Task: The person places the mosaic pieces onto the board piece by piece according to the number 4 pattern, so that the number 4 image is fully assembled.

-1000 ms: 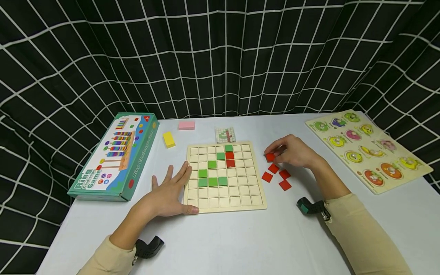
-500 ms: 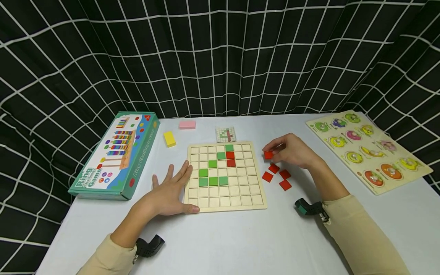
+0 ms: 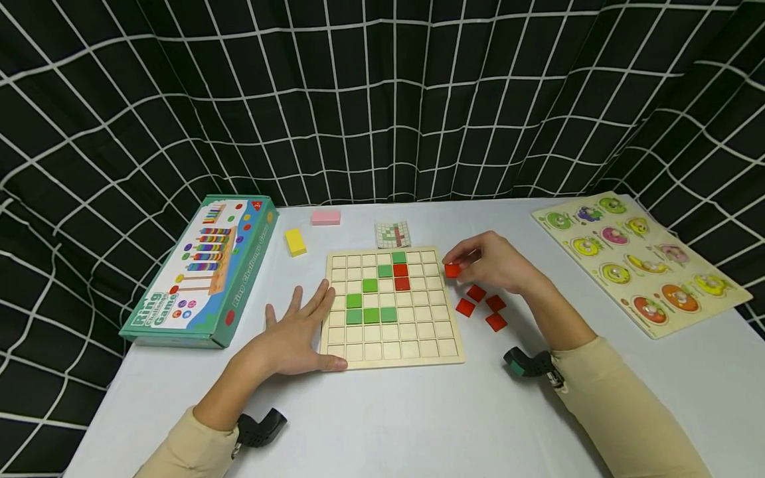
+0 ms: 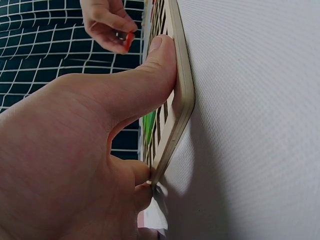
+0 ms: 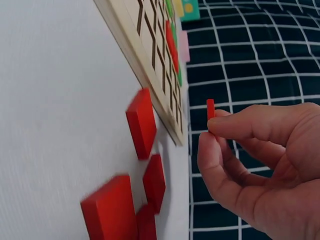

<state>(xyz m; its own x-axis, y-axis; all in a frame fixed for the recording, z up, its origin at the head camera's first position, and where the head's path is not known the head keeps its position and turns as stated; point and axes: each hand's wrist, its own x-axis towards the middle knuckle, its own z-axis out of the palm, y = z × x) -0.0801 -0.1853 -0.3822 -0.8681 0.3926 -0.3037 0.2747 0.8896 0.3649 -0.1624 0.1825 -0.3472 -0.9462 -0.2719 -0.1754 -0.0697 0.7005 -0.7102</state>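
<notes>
A wooden grid board [image 3: 418,332] lies in the middle of the table, with several green tiles [image 3: 371,315] and two red tiles [image 3: 401,283] set in its squares. Along the board's left edge rests my left hand [image 3: 293,338], fingers spread; the left wrist view shows its thumb [image 4: 157,70] on the board's rim. Beyond the right edge, my right hand [image 3: 499,262] pinches one red tile [image 5: 210,110] between thumb and fingertips, raised off the table. Several loose red tiles [image 3: 475,293] lie on the table below that hand.
A small pattern card [image 3: 392,234] lies behind the board. Yellow [image 3: 295,242] and pink [image 3: 325,218] blocks are at the back left, near a green game box [image 3: 197,272]. A fruit puzzle board [image 3: 639,259] lies at the right. Gridded black cloth [image 3: 382,99] hangs behind.
My right hand has lifted the red tile from beside the other loose ones and carried it left, closer to the board's right edge. The left hand has stayed on the board.
</notes>
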